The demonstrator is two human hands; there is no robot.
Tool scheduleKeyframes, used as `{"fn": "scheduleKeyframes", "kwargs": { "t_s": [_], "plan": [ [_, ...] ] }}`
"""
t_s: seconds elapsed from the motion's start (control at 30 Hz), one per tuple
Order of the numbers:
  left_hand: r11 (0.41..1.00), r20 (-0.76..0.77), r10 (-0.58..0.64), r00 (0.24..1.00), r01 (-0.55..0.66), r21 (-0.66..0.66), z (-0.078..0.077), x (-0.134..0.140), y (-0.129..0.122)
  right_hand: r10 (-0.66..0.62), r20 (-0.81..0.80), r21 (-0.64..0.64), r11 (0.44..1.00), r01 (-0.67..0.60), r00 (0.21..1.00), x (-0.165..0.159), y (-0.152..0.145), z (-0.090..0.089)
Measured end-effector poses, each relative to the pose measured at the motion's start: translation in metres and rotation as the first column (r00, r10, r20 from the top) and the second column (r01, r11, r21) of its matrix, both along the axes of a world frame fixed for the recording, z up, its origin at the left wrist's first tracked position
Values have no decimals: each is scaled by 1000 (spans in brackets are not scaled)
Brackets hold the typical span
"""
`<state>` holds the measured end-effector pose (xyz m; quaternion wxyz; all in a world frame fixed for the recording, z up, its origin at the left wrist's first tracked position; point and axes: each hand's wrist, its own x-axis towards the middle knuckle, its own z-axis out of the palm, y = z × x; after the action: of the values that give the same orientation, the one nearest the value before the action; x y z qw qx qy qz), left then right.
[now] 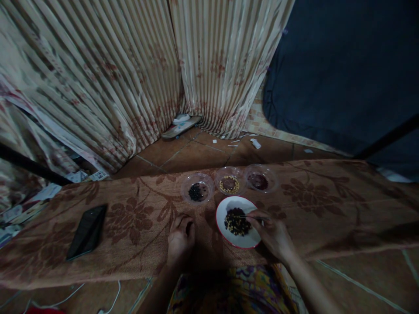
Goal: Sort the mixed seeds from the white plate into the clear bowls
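Observation:
In my right hand is a pair of thin metal tweezers, pinched between fingers and thumb. Their tips reach into a white plate with a red rim. On the plate lies a pile of mixed dark and yellow beans or grains. My left hand rests loosely curled on the cloth, left of the plate, and nothing shows in it. Behind the plate stand three clear plastic bowls: one with black beans, one with yellow grains, one with dark red beans.
A patterned brown cloth covers the narrow table. A black phone lies at the left. Striped curtains hang behind, with a skateboard and paper scraps on the tiled floor. A white cable runs below the front edge.

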<state>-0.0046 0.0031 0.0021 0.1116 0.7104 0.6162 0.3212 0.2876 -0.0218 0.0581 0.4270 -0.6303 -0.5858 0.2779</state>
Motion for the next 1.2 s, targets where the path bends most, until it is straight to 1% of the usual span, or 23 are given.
{"fn": "scheduleKeyframes", "kwargs": {
  "t_s": [0.1,0.17,0.23,0.33,0.4,0.47,0.53,0.6,0.67,0.77,0.87,1.03,1.1,1.2],
  "plan": [
    [1000,-4,2,1000,-2,0,-2,-1,0,-32,-33,23,999,33,999,2,0,0],
    [1000,-4,2,1000,-2,2,-3,-1,0,-56,-77,42,997,60,995,3,5,2],
    [1000,-4,5,1000,-5,7,-2,-1,0,-91,-129,64,993,100,987,4,17,6],
    [1000,-1,7,1000,-7,18,-2,-1,1,-167,-172,161,967,195,971,2,46,18],
    [1000,2,11,1000,-11,20,-1,-1,1,-185,-167,229,948,221,968,0,62,25],
    [1000,6,9,1000,-10,17,-1,0,1,-192,-187,238,943,234,963,-1,69,27],
    [1000,8,3,1000,-3,15,-1,0,1,-212,-213,206,944,256,954,0,63,22],
    [1000,5,3,1000,-3,15,-1,0,1,-229,-217,149,953,264,949,3,47,13],
    [1000,1,3,1000,-3,15,0,0,1,-200,-177,98,971,219,964,9,29,5],
    [1000,-3,-9,1000,9,12,1,0,0,-110,-52,85,990,115,992,17,10,-2],
    [1000,-5,-3,1000,3,5,1,0,1,-43,28,114,993,40,999,19,7,-3],
    [1000,-8,5,1000,-6,-12,2,1,1,6,119,152,988,-25,993,14,12,-1],
    [1000,-9,14,1000,-14,-12,2,1,1,11,153,164,986,-36,988,13,12,0],
    [1000,-11,17,1000,-17,-17,3,2,0,-4,151,180,983,-24,989,13,12,1]
  ]
}}
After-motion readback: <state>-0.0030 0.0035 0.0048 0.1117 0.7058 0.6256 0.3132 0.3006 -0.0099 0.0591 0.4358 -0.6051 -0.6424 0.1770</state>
